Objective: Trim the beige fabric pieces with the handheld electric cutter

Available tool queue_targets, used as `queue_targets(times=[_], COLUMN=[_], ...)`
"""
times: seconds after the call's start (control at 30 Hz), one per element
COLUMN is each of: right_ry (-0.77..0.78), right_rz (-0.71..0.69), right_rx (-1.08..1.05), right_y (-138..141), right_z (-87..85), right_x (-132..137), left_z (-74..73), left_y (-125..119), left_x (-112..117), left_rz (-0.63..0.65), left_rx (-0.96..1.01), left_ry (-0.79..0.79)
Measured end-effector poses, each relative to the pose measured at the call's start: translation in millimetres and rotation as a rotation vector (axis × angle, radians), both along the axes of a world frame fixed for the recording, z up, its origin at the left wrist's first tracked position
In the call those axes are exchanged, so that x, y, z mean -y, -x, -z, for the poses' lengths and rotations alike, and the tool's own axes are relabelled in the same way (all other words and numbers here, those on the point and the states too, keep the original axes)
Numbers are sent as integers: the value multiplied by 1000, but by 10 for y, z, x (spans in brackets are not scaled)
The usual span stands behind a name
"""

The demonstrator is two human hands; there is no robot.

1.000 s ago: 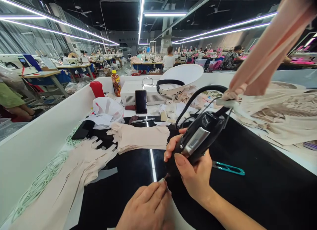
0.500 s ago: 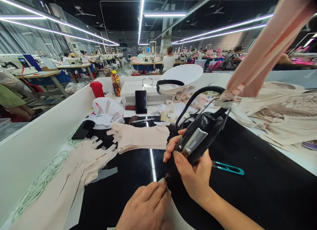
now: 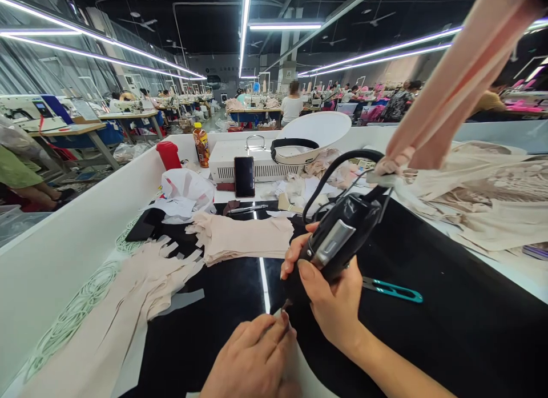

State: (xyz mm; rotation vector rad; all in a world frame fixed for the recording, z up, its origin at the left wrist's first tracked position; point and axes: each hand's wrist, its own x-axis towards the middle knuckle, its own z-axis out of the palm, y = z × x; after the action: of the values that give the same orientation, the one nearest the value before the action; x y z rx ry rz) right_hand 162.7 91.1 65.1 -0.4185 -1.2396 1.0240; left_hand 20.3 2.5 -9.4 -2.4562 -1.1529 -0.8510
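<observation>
My right hand (image 3: 331,298) is wrapped round a black handheld tool (image 3: 338,238) with a silver plate, its tip pointing down at the black table (image 3: 428,341). A black cable (image 3: 338,169) loops up from the tool, tied with beige fabric strips (image 3: 454,84) that hang from above. My left hand (image 3: 252,361) lies at the bottom edge, fingers together, pressing a pale fabric piece (image 3: 299,369) right under the tool's tip.
Teal thread snips (image 3: 391,289) lie just right of my right hand. Stacked beige fabric pieces (image 3: 244,238) and cut strips (image 3: 128,295) sit to the left. A phone (image 3: 244,176), a white box (image 3: 257,158), a red cup (image 3: 168,154) and a bottle (image 3: 200,144) stand behind. White walls rim the table.
The tool and my right hand have shifted slightly left and down. My left hand stays in place.
</observation>
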Motion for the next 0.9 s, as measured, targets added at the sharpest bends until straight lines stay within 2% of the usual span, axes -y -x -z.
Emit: queue_targets(times=[0.13,0.4,0.67,0.77,0.9], right_ry=[31,23,23,26,19], right_rz=[-41,-82,-66,-50,-54], right_rx=[-53,-63,-65,-52,-43], right_y=[5,54,57,65,58], right_z=[-2,38,29,37,14], right_x=[33,68,61,60,41], left_z=[-1,106,-11,-12,-13], left_y=[0,4,-17,-17,24], left_x=[4,20,2,-7,20], left_rz=[-3,-9,-15,-14,6], left_rx=[-1,-1,27,22,-35], left_ry=[-2,4,-15,-17,62])
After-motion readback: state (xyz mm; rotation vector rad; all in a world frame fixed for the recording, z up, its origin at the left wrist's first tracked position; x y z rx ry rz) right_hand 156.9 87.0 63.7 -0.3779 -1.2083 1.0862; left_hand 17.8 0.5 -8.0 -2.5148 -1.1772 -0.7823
